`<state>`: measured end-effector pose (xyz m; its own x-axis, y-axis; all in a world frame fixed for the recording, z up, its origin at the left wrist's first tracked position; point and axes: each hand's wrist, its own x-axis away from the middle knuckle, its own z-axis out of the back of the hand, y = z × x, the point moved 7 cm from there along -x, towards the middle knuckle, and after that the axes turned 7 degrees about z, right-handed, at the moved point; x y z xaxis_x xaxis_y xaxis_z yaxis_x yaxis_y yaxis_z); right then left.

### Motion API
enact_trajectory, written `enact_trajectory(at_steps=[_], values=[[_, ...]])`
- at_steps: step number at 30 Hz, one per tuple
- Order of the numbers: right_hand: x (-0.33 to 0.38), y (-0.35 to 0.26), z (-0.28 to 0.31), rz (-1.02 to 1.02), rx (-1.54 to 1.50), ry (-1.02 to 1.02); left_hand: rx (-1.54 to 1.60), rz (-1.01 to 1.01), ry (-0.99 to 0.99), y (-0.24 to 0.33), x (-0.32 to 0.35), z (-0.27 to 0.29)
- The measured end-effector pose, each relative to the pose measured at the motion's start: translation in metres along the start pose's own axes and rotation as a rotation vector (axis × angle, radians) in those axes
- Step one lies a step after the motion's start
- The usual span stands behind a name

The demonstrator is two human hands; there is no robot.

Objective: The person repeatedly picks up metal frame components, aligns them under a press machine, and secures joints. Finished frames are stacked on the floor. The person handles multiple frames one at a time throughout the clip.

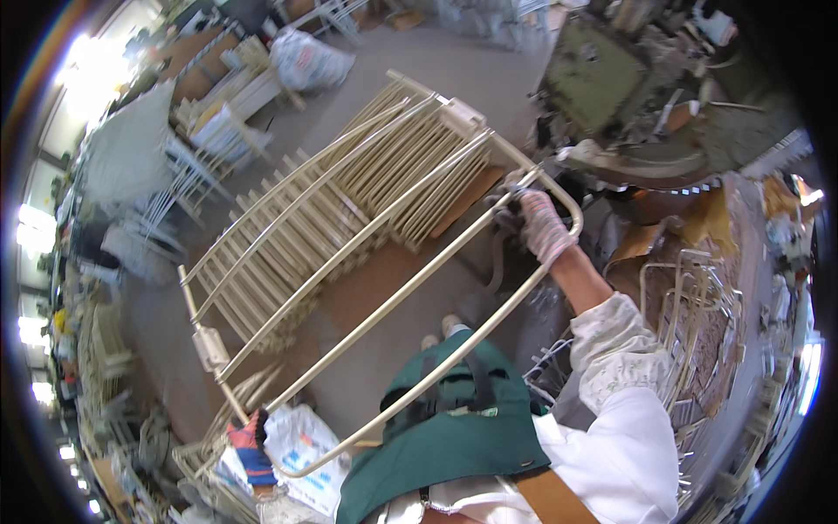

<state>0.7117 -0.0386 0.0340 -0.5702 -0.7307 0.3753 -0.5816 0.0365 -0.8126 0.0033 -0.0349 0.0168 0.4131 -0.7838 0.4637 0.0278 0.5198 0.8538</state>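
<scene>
A large cream-coloured metal tube frame (397,298) with several long rails and rounded corners spans the space in front of me, tilted up to the right. Pale bracket-like blocks sit on its two short sides, one bracket (209,348) near the lower left. My left hand (250,450), in a red and blue glove, is closed round the frame's near left corner. Higher up on the right, my right hand (534,217), in a striped pale glove with dark fingertips, grips the frame's right end. Behind the rails lie rows of matching cream frames (288,231), partly covered by the held one.
A white sack (310,61) rests on the floor at the far left. Another white printed bag (305,450) lies beside my left hand. Greenish machinery (598,74) stands at the far right. Bent wire racks (690,297) lean on the right side. White metal racks (179,188) stand at left.
</scene>
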Motion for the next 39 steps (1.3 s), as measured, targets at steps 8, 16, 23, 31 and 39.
enact_trajectory(at_steps=[8,16,23,31,39], values=[[0.054,-0.068,0.013,1.040,0.983,0.156,-0.284,-0.373,0.037,0.063,-0.031,-0.008],[0.024,-0.047,0.092,0.704,1.219,0.304,-0.297,-0.329,0.012,0.070,-0.060,-0.022],[0.018,-0.046,0.093,0.715,1.131,0.347,-0.220,-0.270,-0.041,0.069,-0.055,-0.026],[0.025,-0.044,0.094,0.659,1.046,0.335,-0.202,-0.286,-0.061,0.069,-0.057,-0.038],[0.057,-0.025,0.068,0.232,0.526,-0.100,-0.244,-0.400,0.125,0.029,-0.125,0.071]])
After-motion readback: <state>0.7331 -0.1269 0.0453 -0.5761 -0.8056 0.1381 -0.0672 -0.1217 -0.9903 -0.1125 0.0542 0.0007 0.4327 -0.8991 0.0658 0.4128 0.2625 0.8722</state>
